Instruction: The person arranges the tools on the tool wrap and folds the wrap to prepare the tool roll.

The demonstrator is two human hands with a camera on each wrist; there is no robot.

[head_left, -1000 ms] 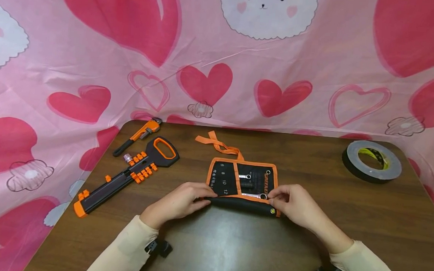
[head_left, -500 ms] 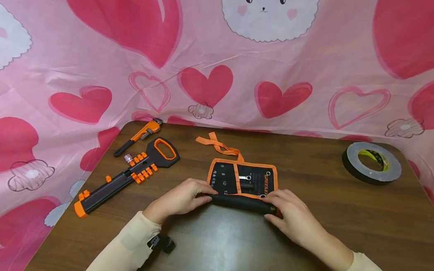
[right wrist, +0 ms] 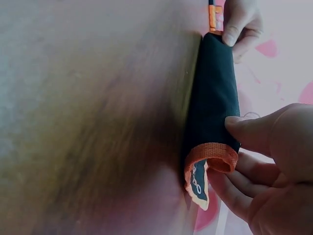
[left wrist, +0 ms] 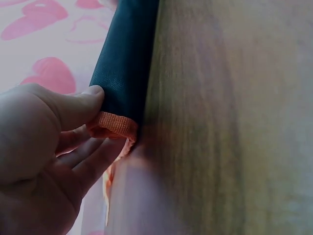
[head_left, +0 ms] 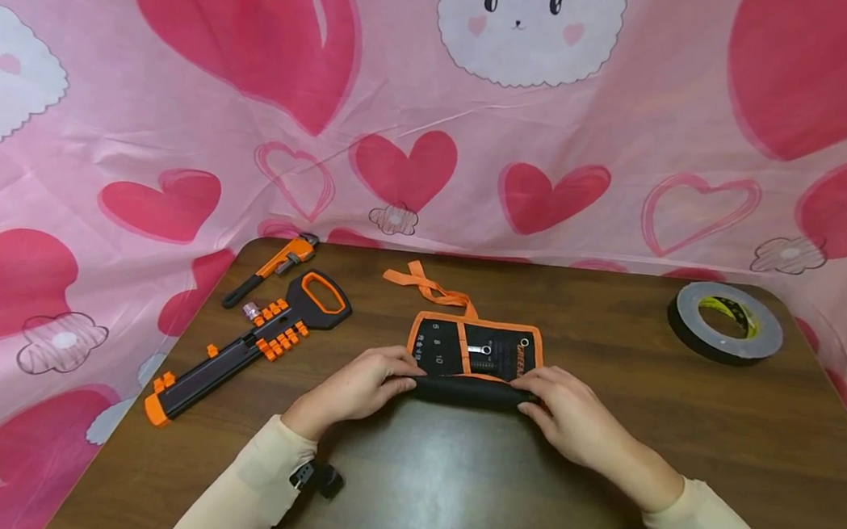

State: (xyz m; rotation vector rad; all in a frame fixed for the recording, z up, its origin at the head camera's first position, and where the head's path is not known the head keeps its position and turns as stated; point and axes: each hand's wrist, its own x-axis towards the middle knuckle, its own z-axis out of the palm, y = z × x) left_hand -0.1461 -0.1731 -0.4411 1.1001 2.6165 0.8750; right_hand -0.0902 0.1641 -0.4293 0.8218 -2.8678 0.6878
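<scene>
A black tool roll [head_left: 474, 393] with orange edging lies on the table, its near part rolled into a tube. My left hand [head_left: 361, 384] pinches the tube's left end between thumb and fingers. At the right end, my right hand [head_left: 567, 409] grips it the same way. In the left wrist view, the thumb presses the black fabric [left wrist: 124, 63] above the orange trim. The right wrist view shows the curled end [right wrist: 215, 154] of the roll. On the flat part, the ring end of a wrench [head_left: 480, 350] shows in a pocket. An orange tie strap [head_left: 437, 288] trails behind.
An orange adjustable pipe wrench [head_left: 273, 270] and a black rack with orange clips [head_left: 243, 351] lie at the left of the wooden table [head_left: 417, 491]. A roll of tape [head_left: 729, 324] sits at the back right. A pink heart-print cloth [head_left: 405, 93] hangs behind.
The right hand has shifted from the pouch's right edge onto the tube's right end. The tube has rolled slightly farther away, covering the lower wrench and the number 12. The left hand stays at its end.
</scene>
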